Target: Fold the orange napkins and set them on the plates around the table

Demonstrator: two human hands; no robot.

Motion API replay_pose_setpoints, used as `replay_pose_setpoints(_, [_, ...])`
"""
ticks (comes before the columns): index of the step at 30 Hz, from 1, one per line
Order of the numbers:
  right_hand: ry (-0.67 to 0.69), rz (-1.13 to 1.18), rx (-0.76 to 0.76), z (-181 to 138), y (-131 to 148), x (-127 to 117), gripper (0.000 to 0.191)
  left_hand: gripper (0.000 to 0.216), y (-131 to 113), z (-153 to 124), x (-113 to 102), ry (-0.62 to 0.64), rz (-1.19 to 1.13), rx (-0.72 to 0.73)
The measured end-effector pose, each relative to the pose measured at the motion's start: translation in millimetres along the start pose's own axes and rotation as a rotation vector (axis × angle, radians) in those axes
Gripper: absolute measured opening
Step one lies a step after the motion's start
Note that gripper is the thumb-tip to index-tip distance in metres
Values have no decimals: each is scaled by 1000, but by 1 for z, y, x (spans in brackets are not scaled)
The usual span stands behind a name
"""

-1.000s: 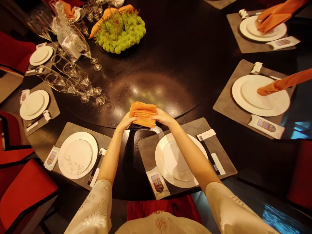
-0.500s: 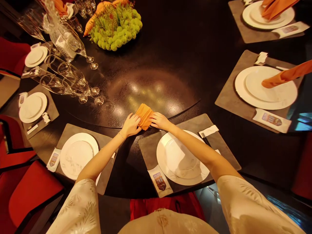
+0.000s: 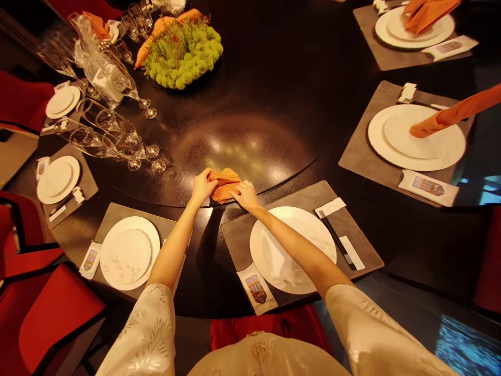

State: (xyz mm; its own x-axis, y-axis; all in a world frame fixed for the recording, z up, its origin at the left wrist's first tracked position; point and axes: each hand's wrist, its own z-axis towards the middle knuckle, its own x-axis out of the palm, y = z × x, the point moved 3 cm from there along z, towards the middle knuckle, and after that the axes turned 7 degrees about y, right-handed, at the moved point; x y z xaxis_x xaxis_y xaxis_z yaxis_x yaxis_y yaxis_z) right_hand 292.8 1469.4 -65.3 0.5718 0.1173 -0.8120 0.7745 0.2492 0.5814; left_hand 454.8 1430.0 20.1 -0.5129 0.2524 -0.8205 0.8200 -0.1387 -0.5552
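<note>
While the left hand (image 3: 202,188) clutches one end, an orange cloth napkin (image 3: 225,185) lies between, the right hand (image 3: 245,196) resting half-open on its other end.

**Orange napkin between both hands**

The left hand (image 3: 202,188) grips the napkin's (image 3: 225,185) left end, and the right hand (image 3: 245,196) presses its other side, on the dark table (image 3: 274,104), near a white plate (image 3: 309,232) on a grey placemat (image 3: 238,240).
</note>
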Motion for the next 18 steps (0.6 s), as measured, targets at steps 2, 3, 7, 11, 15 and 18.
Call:
replay_pose_setpoints(2, [-34, -8, 141, 6, 6, -2, 33, 22, 0, -3, -5, -50, -46, 11])
replay_pose_setpoints(3, [-51, -17, 224, 8, 7, -3, 33, 21, 0, -7, -3, -68, -39, 28])
replay_pose_setpoints(7, [-37, -60, 453, 15, 10, -9, 33, 21, 1, -33, 26, -113, 78, 198])
replay_pose_setpoints(11, [105, -76, 471, 24, -4, -23, 28, 31, 13, -56, 66, -56, 214, 357])
replay_pose_setpoints(15, [321, 175, 317, 43, -33, -43, 25, 48, 28, -64, 83, 27, 263, 408])
replay_pose_setpoints(18, [364, 347, 252, 61, -37, -53, 48, 54, 33, -65, 84, 80, 250, 436])
